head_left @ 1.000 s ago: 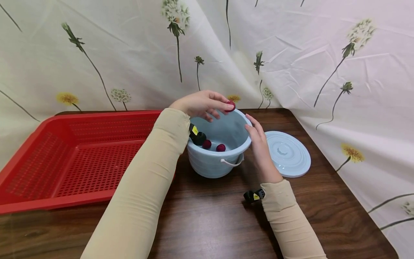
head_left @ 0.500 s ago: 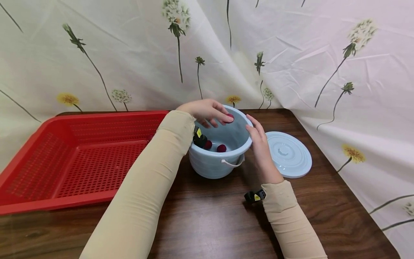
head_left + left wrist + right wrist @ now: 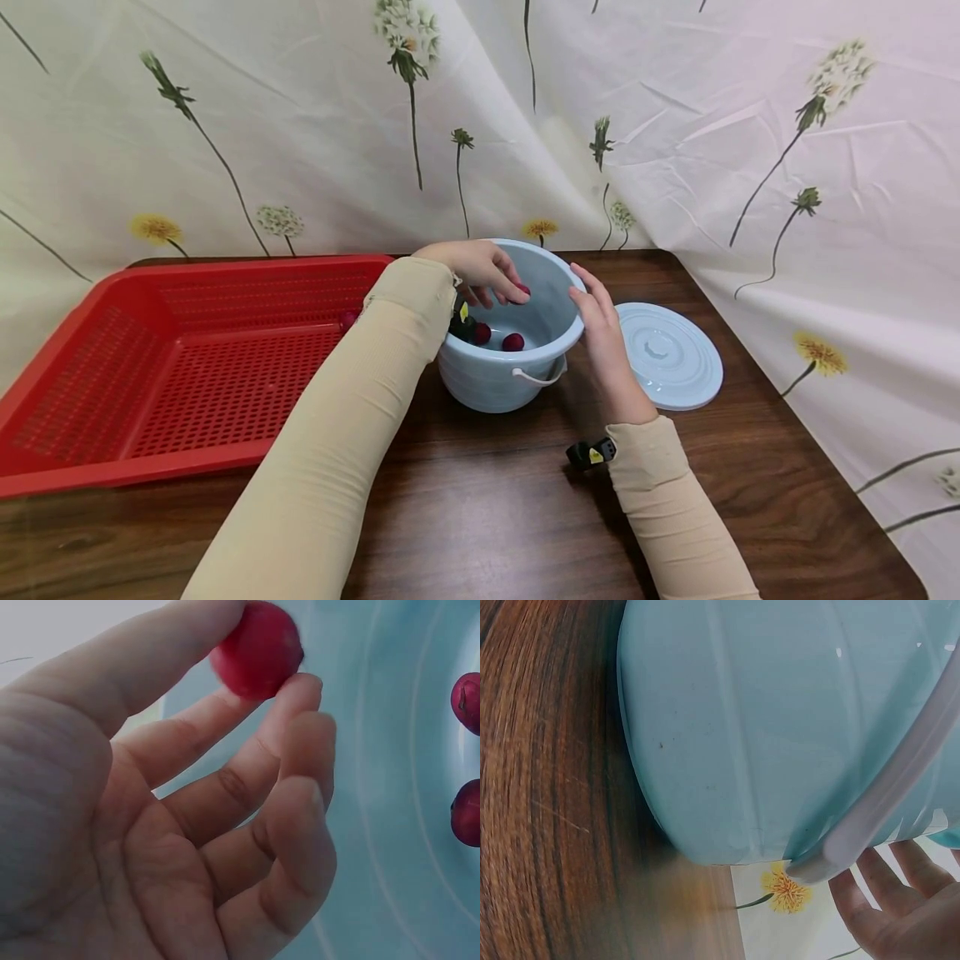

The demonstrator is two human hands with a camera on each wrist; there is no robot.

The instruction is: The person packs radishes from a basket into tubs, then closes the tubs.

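In the head view, my left hand (image 3: 480, 267) reaches into the light blue bucket (image 3: 491, 379), pinching a small red radish (image 3: 521, 292) between thumb and fingertips. The left wrist view shows this radish (image 3: 259, 651) at the thumb tip, the other fingers loosely bent below it. Two more radishes (image 3: 513, 342) lie on the bucket's floor. My right hand (image 3: 606, 342) holds the bucket's right side at the rim. From the right wrist, its fingers (image 3: 900, 889) show against the outer wall, beside the pale handle (image 3: 889, 787).
A red perforated basket (image 3: 195, 454) stands left of the bucket, a radish (image 3: 348, 320) at its right end partly hidden by my left sleeve. The bucket's round blue lid (image 3: 667, 357) lies right on the brown table (image 3: 465, 517). Flower-printed cloth (image 3: 315, 108) hangs behind.
My left hand has moved down from above the rim into the bucket, carrying the radish. A radish in the basket has come into sight beside my sleeve. My right hand stays at the rim.
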